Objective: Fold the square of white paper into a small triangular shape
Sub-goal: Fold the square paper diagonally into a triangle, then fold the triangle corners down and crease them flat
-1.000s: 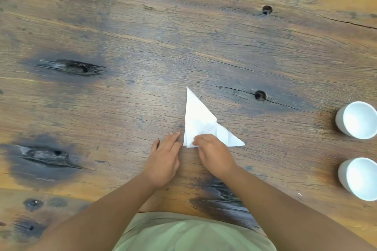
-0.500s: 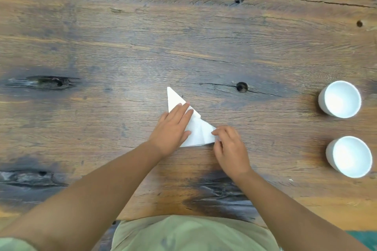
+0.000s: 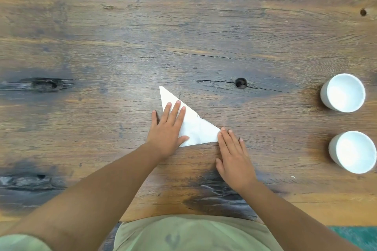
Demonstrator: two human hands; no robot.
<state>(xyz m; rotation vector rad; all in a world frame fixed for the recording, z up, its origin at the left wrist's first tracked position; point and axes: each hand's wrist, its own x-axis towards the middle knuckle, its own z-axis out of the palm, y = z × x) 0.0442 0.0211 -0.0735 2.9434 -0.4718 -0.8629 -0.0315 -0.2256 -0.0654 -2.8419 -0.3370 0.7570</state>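
Note:
The white paper [image 3: 199,131] lies flat on the wooden table [image 3: 204,43] as a folded triangle, one point towards the far side and one towards the right. My left hand [image 3: 168,128] rests flat on its left part, fingers spread, covering the near left corner. My right hand [image 3: 234,155] lies flat on the table with its fingertips touching the paper's right tip. Neither hand grips the paper.
Two white cups stand at the right, one farther [image 3: 343,92] and one nearer [image 3: 354,152]. The dark knotted wood has several small holes, one [image 3: 241,83] just beyond the paper. The table's near edge runs along my green shirt [image 3: 183,234].
My left hand went from beside the paper onto it and has flattened out. My right hand let go of the near edge, slid to the right tip and opened flat.

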